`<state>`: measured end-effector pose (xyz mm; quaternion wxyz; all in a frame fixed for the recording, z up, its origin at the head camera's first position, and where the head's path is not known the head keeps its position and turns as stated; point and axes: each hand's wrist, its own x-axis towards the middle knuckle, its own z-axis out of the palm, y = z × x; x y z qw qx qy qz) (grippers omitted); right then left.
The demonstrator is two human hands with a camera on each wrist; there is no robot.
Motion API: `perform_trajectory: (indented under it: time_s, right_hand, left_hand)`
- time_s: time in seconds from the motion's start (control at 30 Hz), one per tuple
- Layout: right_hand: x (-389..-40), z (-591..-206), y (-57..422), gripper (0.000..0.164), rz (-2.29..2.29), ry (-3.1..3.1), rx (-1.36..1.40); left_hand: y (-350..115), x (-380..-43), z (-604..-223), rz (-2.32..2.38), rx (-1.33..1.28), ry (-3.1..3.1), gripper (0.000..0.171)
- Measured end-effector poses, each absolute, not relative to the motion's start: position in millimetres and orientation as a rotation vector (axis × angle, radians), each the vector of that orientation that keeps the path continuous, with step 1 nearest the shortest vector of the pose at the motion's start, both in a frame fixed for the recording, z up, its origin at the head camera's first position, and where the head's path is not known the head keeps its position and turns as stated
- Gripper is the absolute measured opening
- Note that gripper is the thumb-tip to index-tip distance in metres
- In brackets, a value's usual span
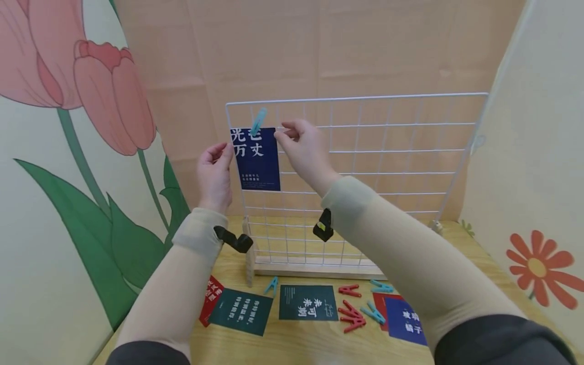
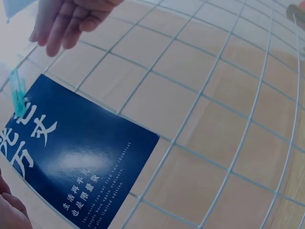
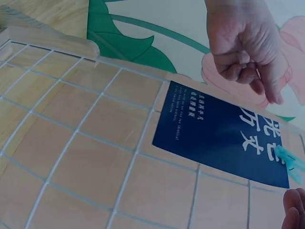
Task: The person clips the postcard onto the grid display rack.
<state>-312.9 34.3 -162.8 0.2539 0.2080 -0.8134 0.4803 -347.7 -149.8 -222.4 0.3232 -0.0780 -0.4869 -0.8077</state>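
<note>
A dark blue card (image 1: 257, 167) with white characters hangs at the upper left of the white wire grid (image 1: 388, 151). A light blue clothespin (image 1: 258, 120) clips its top edge. My left hand (image 1: 215, 175) is beside the card's left edge, fingers loosely bent and holding nothing; the right wrist view shows its fingertip just off the edge. Near the card's top right corner is my right hand (image 1: 304, 152). In the left wrist view that right hand (image 2: 74, 24) has relaxed fingers, apart from the card and with nothing in them.
On the wooden table lie green cards (image 1: 308, 303), a red card (image 1: 211, 299) and a blue card (image 1: 405, 320). Several red clothespins (image 1: 352, 318) and light blue clothespins (image 1: 374, 313) lie among them. The grid stands in a wooden base (image 1: 315, 271). Tulip-painted panel (image 1: 114, 96) stands at left.
</note>
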Motion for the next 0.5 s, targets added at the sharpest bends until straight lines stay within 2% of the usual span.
perform_trajectory:
  time_s: [0.5]
  right_hand:
    - [-308,-195,54,0.032,1.324,-2.214,0.592]
  left_hand:
    - [-140,-339,-245,-2.1,-0.18,-1.335,0.007]
